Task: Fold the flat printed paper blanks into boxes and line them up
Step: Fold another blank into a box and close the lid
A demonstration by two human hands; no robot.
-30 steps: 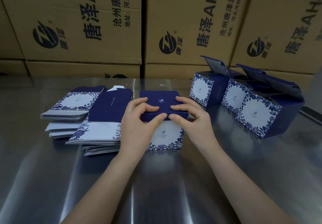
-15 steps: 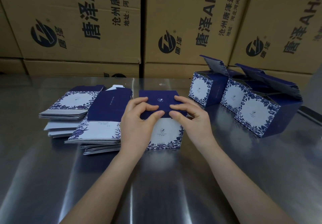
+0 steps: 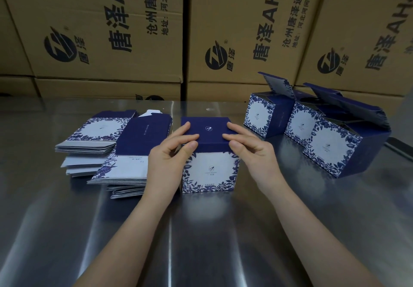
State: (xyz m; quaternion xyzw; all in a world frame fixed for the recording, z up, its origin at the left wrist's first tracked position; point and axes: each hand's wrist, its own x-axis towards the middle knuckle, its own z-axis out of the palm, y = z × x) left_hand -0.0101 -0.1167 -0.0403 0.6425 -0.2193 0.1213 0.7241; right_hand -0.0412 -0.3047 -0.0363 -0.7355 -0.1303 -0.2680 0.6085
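**Lid tuck in progress, both hands pinching the front lip**

The box (image 3: 209, 171) stands upright on the steel table (image 3: 201, 237), centre. It sits between the flat blanks (image 3: 125, 150) just to its left and the row of folded boxes (image 3: 330, 152) further to its right. The navy lid (image 3: 206, 129) is folded down over the top.

The left hand (image 3: 167, 157) and right hand (image 3: 253, 152) each hold a narrow pinch, one at each front corner. Thumbs press the lid's front lip and fingers curl onto the top panel. Neither hand holds anything else.

We read the step as seating the lid. A navy lip shows over the white front panel, so we judge the tuck isn't home yet. The inside is hidden, so we can't confirm that.

Handling, as we judge it:
- The box is thin printed card and empty, so it's very light. It'll likely skate on the polished steel if pushed from one side.
- It's stiff along the creases and soft mid-panel, so thumb pressure there will dent or buckle it.
- The printed face probably marks easily, so no dragging.

Where to hold:
- For the tuck, we stay at the corners, on the fold lines, as both hands are now.
- To move it, we take two opposite side walls low down with a light squeeze and lift rather than slide.

The boxes in the row have their flaps standing up. Brown cartons (image 3: 111, 29) stand stacked behind the table.
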